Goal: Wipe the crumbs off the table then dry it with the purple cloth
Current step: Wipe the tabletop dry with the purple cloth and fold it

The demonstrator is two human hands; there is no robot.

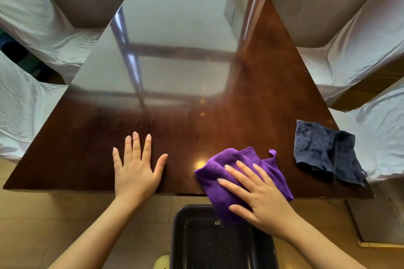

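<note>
Right hand (258, 199) presses flat, fingers spread, on purple cloth (227, 172) at table (251, 94) near edge, partly overhanging black bin (181, 236) | left hand (136, 170) open, empty, flat alongside | undried tabletop stretches ahead, leftward

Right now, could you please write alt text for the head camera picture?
The right hand presses a purple cloth flat on the near edge of a glossy brown table, the left hand flat beside it. A dark blue cloth lies at the right; a black bin stands below.
</note>
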